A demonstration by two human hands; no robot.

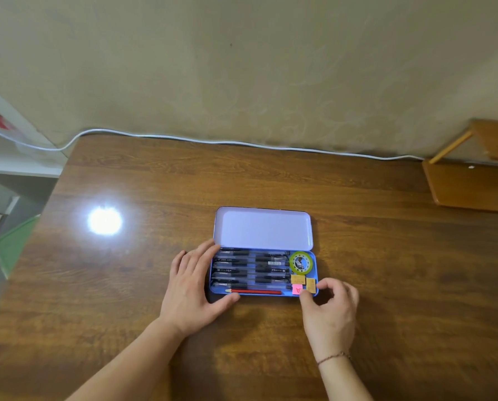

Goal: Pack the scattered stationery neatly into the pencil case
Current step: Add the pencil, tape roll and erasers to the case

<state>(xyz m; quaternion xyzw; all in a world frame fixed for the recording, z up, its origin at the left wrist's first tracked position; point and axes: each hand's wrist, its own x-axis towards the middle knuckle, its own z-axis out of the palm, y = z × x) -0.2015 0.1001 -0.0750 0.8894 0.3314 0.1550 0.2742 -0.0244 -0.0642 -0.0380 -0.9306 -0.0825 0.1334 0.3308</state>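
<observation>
l hand (pixel 194 287) flat, r hand (pixel 333 303) pinching case (pixel 263 294)

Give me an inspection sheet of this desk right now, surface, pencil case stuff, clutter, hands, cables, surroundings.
Surface: wooden table, lamp glare at left.
Job's things: blue pencil case open, lid back; black pens in rows, red pencil along near edge, green tape roll, yellow erasers and pink eraser at right end.
Clutter: nothing seen.
Hands: left hand braces case's left end; right hand fingers at its near right corner.
Cables: white cable along far edge.
Surroundings: beige wall; wooden chair at right.
</observation>
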